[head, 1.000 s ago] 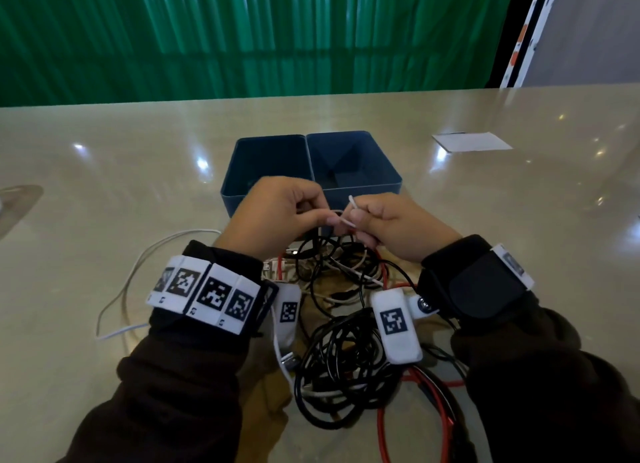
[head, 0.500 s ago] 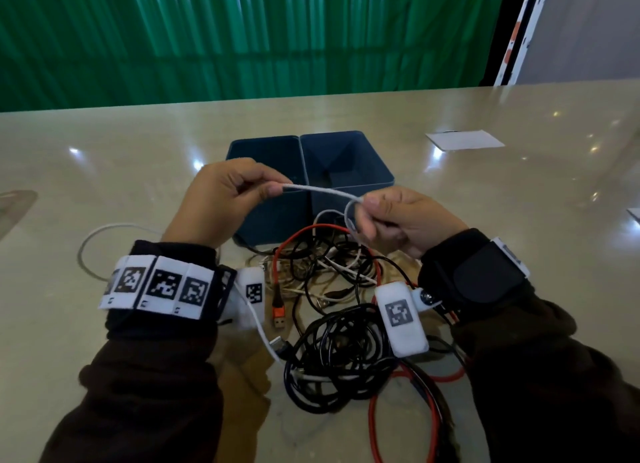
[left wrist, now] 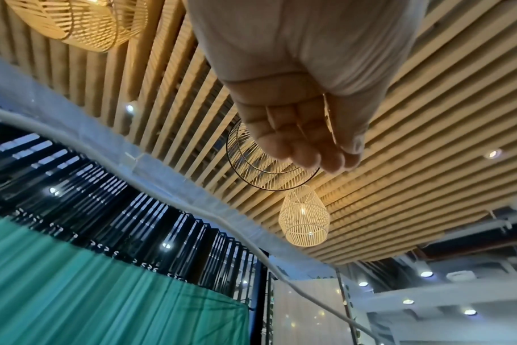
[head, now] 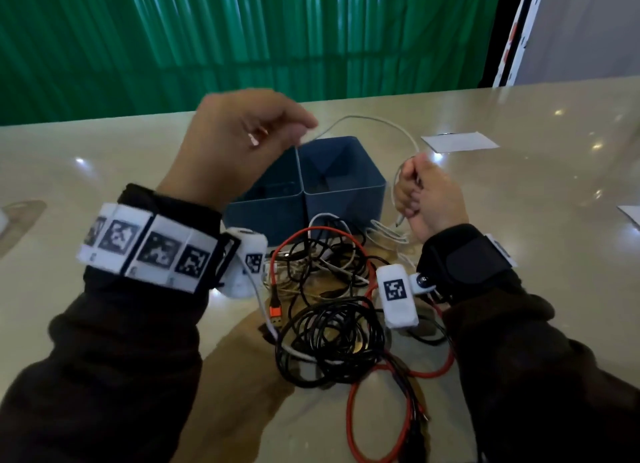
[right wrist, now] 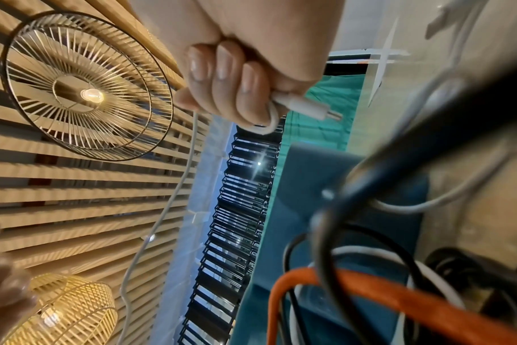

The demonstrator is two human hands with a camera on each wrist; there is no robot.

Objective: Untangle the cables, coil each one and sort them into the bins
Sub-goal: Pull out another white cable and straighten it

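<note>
From the head camera, the left hand has gone up high and moved away from the right hand. A second ago the two hands were close together, low over the pile. Now the white cable makes a long arch in the air between them. The left hand pinches it with thumb and fingertips. The right hand is closed round the other part, with a small loop and the plug poking out below. I think this means the white cable is coming free and a new loop can be wound.

The tangle of black cables and the red cable lie on the table, just under the wrists. The two blue bins sit right behind the pile, between the hands. There is lots of open table left and right. Some white cable near the right hand lies mixed in the pile, so a hard pull could drag it.

From the left wrist camera, the fingers are bunched with their tips together. The white cable runs across below them.

From the right wrist camera, the fingers curl tight on the white plug and its loop. Black and orange cables hang close by, blurry.
</note>
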